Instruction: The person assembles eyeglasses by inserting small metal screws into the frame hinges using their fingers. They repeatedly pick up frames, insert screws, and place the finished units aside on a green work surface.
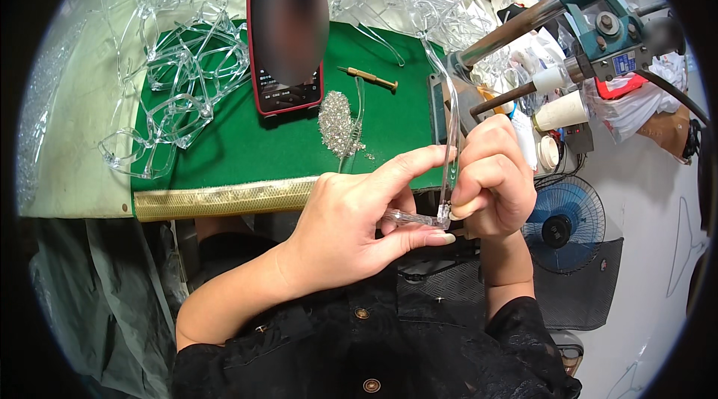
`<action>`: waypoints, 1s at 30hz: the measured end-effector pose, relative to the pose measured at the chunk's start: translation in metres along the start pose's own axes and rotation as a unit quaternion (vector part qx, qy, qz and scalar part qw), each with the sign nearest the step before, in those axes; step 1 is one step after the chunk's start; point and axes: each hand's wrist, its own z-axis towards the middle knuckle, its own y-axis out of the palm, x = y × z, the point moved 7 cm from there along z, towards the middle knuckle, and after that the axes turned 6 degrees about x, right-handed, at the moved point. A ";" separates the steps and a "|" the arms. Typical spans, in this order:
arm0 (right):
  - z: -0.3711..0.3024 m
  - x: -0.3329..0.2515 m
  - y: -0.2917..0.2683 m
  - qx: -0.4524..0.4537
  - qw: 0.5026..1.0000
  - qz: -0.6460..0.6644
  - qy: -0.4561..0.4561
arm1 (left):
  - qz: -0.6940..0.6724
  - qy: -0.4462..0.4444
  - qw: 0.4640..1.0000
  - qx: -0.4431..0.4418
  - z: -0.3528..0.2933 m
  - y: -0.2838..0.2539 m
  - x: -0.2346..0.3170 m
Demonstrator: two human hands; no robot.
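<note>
My left hand [351, 212] pinches the front of a clear plastic eyeglass frame [452, 126] between thumb and fingers, just past the near edge of the green mat. Its temple stands up between my two hands. My right hand [495, 182] is closed at the hinge corner, fingers curled; a small part inside its grip cannot be made out. Beyond my left hand, a heap of tiny silvery screws [335, 121] lies on the mat, with a loose clear temple [361, 103] across its right side. A brass-coloured screwdriver [370, 79] rests farther back.
Clear eyeglass frames [183, 111] pile up at left and along the back. A red-cased phone [290, 102] stands on the green mat [224, 163]. At right are a green metal press [591, 6], a paper cup [561, 111] and, lower down, a blue fan [561, 227].
</note>
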 end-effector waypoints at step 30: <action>-0.012 0.005 0.002 0.066 0.992 0.067 0.083 | -0.041 0.026 0.998 0.028 0.001 0.002 0.000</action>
